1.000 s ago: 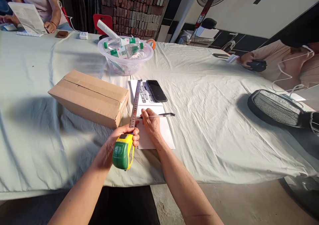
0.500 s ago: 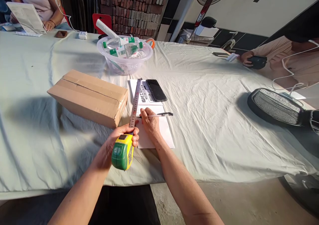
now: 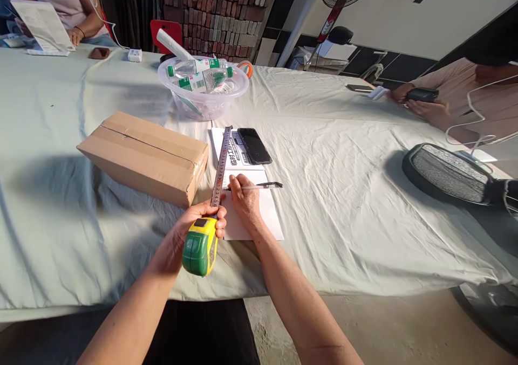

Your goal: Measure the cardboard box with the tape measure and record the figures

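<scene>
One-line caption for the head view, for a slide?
Left hand holds tape measure extended beside cardboard box; right hand holds pen over paper.

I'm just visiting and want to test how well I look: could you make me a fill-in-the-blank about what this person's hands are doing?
The left hand grips a green and yellow ____.
The right hand holds a ____ over the paper.
The blade runs beside the cardboard ____.
Missing words: tape measure; pen; box.
</scene>
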{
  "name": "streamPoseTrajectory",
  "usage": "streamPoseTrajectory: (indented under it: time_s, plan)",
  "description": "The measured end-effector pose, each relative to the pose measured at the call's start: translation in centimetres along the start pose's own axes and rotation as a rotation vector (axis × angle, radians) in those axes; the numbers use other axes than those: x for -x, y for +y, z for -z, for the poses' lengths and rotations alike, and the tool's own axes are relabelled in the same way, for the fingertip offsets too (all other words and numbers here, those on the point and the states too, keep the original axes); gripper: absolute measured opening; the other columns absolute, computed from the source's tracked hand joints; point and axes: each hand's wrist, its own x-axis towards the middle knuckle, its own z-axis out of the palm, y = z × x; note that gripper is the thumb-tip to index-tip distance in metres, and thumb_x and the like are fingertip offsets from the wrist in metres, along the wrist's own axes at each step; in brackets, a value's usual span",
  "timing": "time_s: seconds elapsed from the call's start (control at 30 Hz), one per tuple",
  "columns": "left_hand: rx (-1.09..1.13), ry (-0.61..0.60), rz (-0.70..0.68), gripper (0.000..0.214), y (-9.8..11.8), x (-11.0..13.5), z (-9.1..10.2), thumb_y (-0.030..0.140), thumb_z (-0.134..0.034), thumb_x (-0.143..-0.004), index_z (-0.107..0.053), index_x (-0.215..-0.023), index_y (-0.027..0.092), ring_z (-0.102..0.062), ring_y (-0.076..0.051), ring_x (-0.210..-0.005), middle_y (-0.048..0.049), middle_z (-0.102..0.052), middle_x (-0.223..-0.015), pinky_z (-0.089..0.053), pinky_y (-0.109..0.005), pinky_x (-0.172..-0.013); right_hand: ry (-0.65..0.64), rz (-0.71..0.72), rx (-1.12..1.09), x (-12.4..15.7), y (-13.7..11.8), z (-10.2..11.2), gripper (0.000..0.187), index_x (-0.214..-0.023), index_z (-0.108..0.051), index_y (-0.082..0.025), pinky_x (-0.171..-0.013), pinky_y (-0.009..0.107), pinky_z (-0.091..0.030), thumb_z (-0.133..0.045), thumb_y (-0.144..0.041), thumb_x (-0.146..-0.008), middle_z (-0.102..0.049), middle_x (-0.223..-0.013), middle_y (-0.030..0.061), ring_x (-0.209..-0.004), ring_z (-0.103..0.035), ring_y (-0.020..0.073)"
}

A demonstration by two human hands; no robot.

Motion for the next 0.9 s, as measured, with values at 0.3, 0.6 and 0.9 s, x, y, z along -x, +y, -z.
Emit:
streamPoseTrajectory:
  time_s: [0.3, 0.6, 0.9]
  plan:
    - [-0.009, 0.01, -0.008, 0.008, 0.01, -0.16, -0.03, 0.022, -0.058, -0.082, -0.061, -0.078, 0.016, -0.051, -0.011, -0.052, -0.0019, -0.054, -0.067, -0.044, -0.021, -0.05, -0.012, 0.003, -0.006, 0.11, -0.19, 0.13, 0.041, -0.06, -0.033, -0.024, -0.053, 0.027, -0.029, -0.045, -0.047, -0.09, -0.04, -0.053, -0.0058, -0.052, -0.034, 0.0118]
    - [-0.022, 0.013, -0.024, 0.008, -0.13, -0.05, -0.06, 0.023, -0.059, -0.083, -0.061, -0.079, 0.016, -0.051, -0.01, -0.052, -0.0019, -0.056, -0.067, -0.044, -0.021, -0.052, 0.059, -0.025, -0.044, 0.19, -0.21, 0.17, 0.038, -0.06, -0.04, -0.023, -0.052, 0.027, -0.029, -0.045, -0.045, -0.091, -0.041, -0.054, -0.0057, -0.052, -0.033, 0.0122]
    - [0.0, 0.002, -0.017, 0.006, -0.07, -0.29, 0.07, 0.021, -0.058, -0.083, -0.062, -0.083, 0.016, -0.051, -0.009, -0.052, -0.0008, -0.056, -0.068, -0.045, -0.021, -0.052, 0.036, -0.028, -0.008, 0.18, -0.09, 0.03, 0.038, -0.061, -0.041, -0.023, -0.055, 0.027, -0.029, -0.045, -0.046, -0.091, -0.043, -0.055, -0.0058, -0.053, -0.036, 0.0119]
